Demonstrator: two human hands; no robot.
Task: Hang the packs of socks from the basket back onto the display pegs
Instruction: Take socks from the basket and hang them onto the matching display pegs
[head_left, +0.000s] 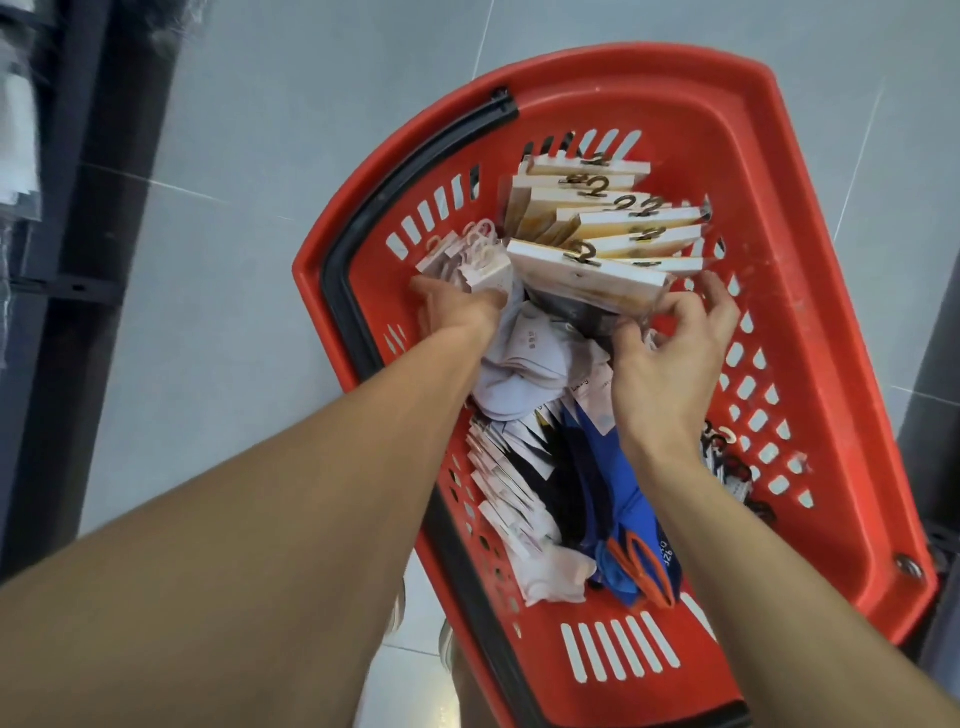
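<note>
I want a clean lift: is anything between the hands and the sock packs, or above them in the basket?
Nothing visible. The left hand grips the pink-hooked packs, the right hand pinches the front cream-topped pack, and the basket is open above. The pegs are not clearly shown.

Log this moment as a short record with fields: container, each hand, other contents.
container: red plastic slotted basket on grey tiled floor
left hand: grips a bundle of white packs with pink hooks
right hand: pinches a cream-topped clear-wrapped pack with a dark hook
also inside: more cream-topped packs, blue socks
</note>
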